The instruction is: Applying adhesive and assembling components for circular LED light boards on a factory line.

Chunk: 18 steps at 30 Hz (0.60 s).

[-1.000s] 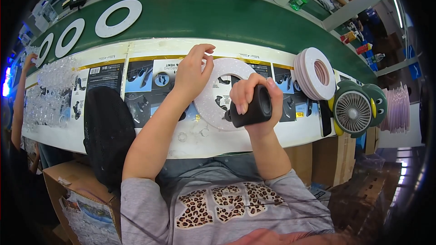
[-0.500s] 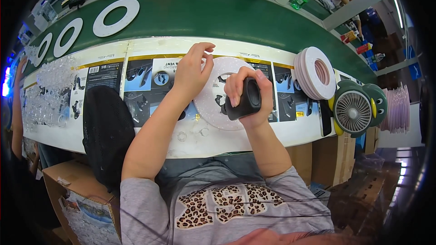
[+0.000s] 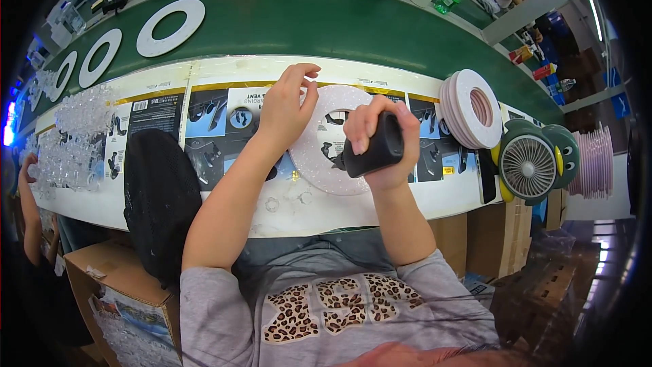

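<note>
A white speckled ring (image 3: 309, 163) lies flat before me on the printed sheets of the worktop. My left hand (image 3: 291, 105) rests at its upper left edge, fingers stretched out and thumb apart, gripping nothing visible. My right hand (image 3: 388, 137) is wrapped round a black rounded hand tool (image 3: 373, 153), held over the ring's right side. The tool's underside is hidden, so whether it touches the ring I cannot tell. Through the ring's hole, part of the printed sheet shows.
Stacked rings (image 3: 485, 119) and a green fan (image 3: 533, 163) stand to the right. Clear plastic pieces (image 3: 71, 143) are heaped at left, near a black mesh bag (image 3: 159, 204). Beyond, white rings (image 3: 153, 44) lie on the green belt (image 3: 272, 27). A co-worker's hand (image 3: 28, 168) is at far left.
My right hand and the black tool have shifted slightly right. My left hand stays nearly still. The rings on the belt have slid slightly left; the co-worker's hand has come lower.
</note>
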Each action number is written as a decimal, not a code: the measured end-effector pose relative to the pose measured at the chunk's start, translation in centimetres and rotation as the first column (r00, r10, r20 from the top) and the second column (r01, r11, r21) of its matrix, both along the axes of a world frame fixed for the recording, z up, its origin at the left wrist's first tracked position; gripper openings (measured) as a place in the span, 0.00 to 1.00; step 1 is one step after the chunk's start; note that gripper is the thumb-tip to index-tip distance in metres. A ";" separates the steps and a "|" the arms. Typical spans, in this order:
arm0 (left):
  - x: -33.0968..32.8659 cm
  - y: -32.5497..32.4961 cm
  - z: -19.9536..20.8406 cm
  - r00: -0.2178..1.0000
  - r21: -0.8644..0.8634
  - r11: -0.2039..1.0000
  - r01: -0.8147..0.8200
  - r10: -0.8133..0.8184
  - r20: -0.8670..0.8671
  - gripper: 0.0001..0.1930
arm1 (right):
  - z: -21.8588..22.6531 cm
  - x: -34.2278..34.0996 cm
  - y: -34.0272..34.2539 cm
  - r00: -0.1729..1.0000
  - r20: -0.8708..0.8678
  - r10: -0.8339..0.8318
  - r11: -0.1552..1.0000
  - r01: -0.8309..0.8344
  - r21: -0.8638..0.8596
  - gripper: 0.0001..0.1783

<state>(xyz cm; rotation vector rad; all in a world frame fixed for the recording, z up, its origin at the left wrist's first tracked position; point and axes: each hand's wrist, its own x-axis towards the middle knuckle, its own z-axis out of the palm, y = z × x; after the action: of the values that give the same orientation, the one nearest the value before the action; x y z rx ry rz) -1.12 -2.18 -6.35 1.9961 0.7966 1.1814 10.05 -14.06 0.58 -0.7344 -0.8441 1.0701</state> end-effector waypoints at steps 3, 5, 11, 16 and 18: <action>0.2 0.0 -0.1 1.000 -0.004 1.000 0.002 -0.002 -0.007 0.12 | 0.7 0.7 -0.7 0.995 -0.102 0.020 0.997 -0.013 0.074 0.24; 0.2 0.0 -0.1 1.000 -0.008 1.000 0.003 -0.003 -0.013 0.12 | 1.1 1.1 -1.3 0.996 -0.091 0.010 0.996 -0.003 0.084 0.24; 0.0 0.0 0.0 1.000 -0.001 1.000 -0.008 0.007 -0.027 0.13 | 0.9 1.9 -2.9 0.997 -0.077 0.026 0.995 -0.018 0.103 0.24; 0.2 0.0 -0.2 0.999 0.003 1.000 -0.003 0.003 -0.035 0.13 | -0.1 2.6 -4.4 0.998 -0.017 0.067 0.995 -0.065 0.078 0.25; 0.3 0.0 -0.1 0.999 0.002 1.000 -0.004 0.004 -0.032 0.13 | -0.3 2.6 -4.7 0.998 -0.026 0.063 0.996 -0.062 0.064 0.26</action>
<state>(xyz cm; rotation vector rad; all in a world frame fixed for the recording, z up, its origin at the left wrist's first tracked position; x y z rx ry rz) -0.87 -2.23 -6.44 2.0207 0.8157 1.1550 12.66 -18.78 0.32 -0.6419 -0.8782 1.1019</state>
